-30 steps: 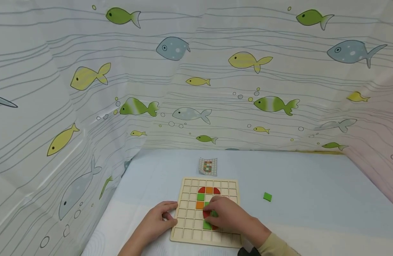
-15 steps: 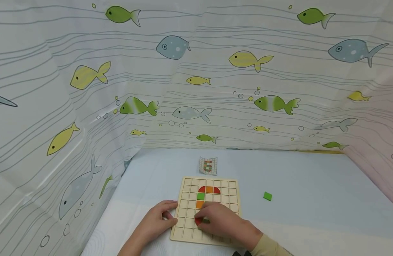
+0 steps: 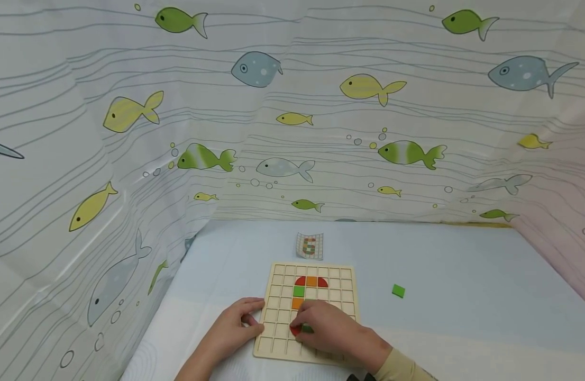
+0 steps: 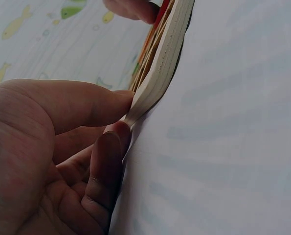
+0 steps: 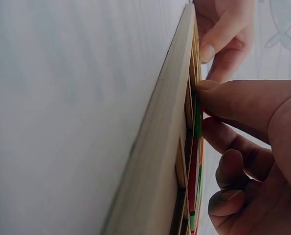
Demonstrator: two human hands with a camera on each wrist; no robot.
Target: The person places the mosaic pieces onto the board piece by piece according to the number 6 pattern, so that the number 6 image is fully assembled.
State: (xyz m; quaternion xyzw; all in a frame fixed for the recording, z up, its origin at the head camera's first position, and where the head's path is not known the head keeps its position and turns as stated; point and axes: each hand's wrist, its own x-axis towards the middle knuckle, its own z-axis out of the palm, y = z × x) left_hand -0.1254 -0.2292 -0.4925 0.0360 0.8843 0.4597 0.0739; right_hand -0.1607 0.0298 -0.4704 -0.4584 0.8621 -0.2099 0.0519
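A square wooden board [image 3: 279,346] with a grid of cells lies on the tablecloth, some cells filled with coloured tiles. My left hand [image 3: 237,323] touches the board's left edge with thumb and fingertips. Over the board's lower middle, my right hand [image 3: 330,325] pinches a red tile with a rounded side [image 3: 294,330] between thumb and index finger. A green tile [image 3: 308,328] shows just behind those fingers. Farther up sit red [image 3: 300,281] and orange [image 3: 311,281] tiles, with a green square [image 3: 299,291] and another orange square below. The right hand hides the lower-middle cells.
Behind the board lies a small paper card [image 3: 309,246] printed with a coloured grid pattern. One loose green square tile [image 3: 398,290] is on the cloth to the right. A fish-printed curtain [image 3: 283,121] encloses the table at the back and sides.
My right hand has shifted left and slightly nearer, and the red tile between its fingers has moved with it. The left hand stays at the board's edge.
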